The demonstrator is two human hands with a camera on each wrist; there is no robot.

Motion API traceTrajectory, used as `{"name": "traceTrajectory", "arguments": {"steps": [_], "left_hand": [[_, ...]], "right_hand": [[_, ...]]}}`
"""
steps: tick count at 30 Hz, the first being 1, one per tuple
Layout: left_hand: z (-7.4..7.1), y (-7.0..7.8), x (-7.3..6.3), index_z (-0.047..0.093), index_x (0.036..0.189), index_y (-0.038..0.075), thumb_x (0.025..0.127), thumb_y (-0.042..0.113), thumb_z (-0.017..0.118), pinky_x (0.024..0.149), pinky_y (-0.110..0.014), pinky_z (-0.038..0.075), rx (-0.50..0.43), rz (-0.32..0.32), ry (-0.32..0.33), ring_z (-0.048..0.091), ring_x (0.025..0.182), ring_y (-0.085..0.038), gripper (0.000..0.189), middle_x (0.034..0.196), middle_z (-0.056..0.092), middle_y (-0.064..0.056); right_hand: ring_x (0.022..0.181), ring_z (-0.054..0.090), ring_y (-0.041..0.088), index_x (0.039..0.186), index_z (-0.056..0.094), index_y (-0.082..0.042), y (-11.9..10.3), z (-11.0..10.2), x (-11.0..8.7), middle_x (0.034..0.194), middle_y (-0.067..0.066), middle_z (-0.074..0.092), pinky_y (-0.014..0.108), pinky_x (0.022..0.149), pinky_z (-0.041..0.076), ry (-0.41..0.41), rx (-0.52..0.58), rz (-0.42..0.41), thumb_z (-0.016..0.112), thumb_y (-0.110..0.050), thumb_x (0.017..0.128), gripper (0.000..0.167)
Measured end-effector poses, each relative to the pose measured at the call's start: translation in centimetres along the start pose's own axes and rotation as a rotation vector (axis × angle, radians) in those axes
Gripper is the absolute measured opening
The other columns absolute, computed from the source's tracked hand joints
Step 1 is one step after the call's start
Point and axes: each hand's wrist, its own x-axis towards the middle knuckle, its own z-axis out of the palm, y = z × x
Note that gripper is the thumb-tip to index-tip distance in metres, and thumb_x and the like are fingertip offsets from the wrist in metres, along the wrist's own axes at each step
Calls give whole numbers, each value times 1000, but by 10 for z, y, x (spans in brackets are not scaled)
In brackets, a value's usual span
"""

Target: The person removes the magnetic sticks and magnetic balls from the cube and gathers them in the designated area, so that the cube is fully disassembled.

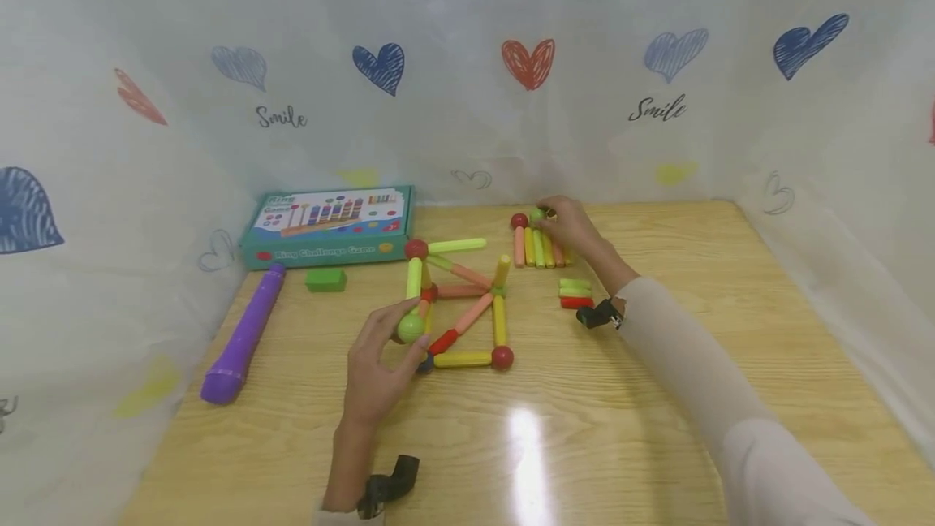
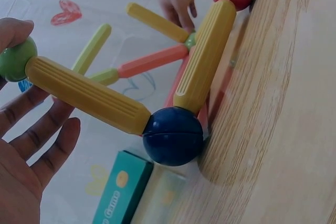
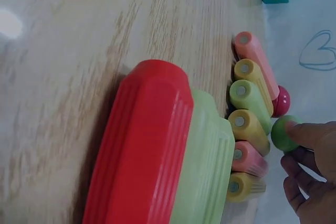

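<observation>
My left hand (image 1: 376,372) grips a green ball (image 1: 411,329) at an upper corner of a frame built from coloured sticks and balls. In the left wrist view, a yellow stick (image 2: 86,95) runs from that ball to a dark blue ball (image 2: 173,136) at the base. At the back, my right hand (image 1: 573,227) pinches another green ball (image 3: 282,134) between thumb and fingers. That ball is at the far ends of a row of pink, yellow and green sticks (image 1: 539,247), beside a red ball (image 1: 519,220).
Short green and red sticks (image 1: 575,302) lie near my right wrist. Left of the frame are a green block (image 1: 325,280), a purple toy microphone (image 1: 244,335) and a teal game box (image 1: 329,226). A white printed sheet stands behind the table (image 1: 599,445).
</observation>
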Motion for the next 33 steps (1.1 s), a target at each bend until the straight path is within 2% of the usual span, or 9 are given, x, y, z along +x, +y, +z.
{"name": "traceTrajectory", "arguments": {"steps": [3, 8, 16, 24, 28, 31, 33], "left_hand": [[-1, 0, 0, 64, 126, -3, 81, -7, 76, 76, -30, 49, 3, -7, -1, 55, 89, -17, 46, 116, 62, -15], [1, -1, -1, 63, 127, -1, 81, -7, 75, 78, -26, 48, 8, -9, -7, 55, 90, -17, 47, 117, 61, -15], [6, -30, -10, 63, 132, 9, 83, 2, 78, 78, -28, 49, 42, -26, -10, 55, 94, -16, 52, 121, 61, -7], [4, -35, -11, 63, 134, 13, 87, 11, 78, 78, -26, 49, 48, -36, -19, 55, 94, -14, 50, 123, 61, -2], [5, -34, -10, 62, 134, 12, 85, 9, 79, 78, -25, 49, 49, -23, -16, 56, 93, -16, 52, 122, 61, -5], [5, -32, -9, 63, 132, 9, 84, 4, 79, 77, -26, 49, 54, -15, -10, 56, 91, -16, 52, 120, 61, -8], [4, -27, -7, 63, 130, 5, 82, 0, 78, 75, -28, 49, 51, -10, -4, 56, 90, -17, 50, 118, 61, -10]], "right_hand": [[120, 54, 40, 133, 56, 9, 1, 3, 4, 130, 27, 58, 50, 101, 46, -24, -15, 9, 63, -9, 99, 40], [123, 53, 42, 133, 57, 9, 5, 5, 6, 132, 28, 57, 51, 104, 43, -51, -64, 36, 62, -11, 99, 40], [127, 50, 42, 137, 54, 6, 7, 6, 9, 135, 27, 56, 53, 106, 40, -78, -109, 73, 59, -18, 102, 43], [126, 49, 42, 138, 54, 6, -2, 1, -1, 137, 26, 53, 56, 105, 40, -44, -76, 39, 57, -17, 103, 42], [119, 54, 37, 136, 57, 3, -16, -5, -19, 132, 21, 57, 53, 99, 45, 20, -26, -56, 60, -18, 102, 39], [105, 61, 30, 127, 65, -1, -32, -8, -39, 119, 14, 65, 48, 88, 51, 68, 26, -197, 65, -18, 99, 33], [97, 63, 28, 123, 68, -3, -43, -8, -53, 110, 11, 67, 47, 81, 52, 71, 58, -309, 68, -18, 97, 30]]}}
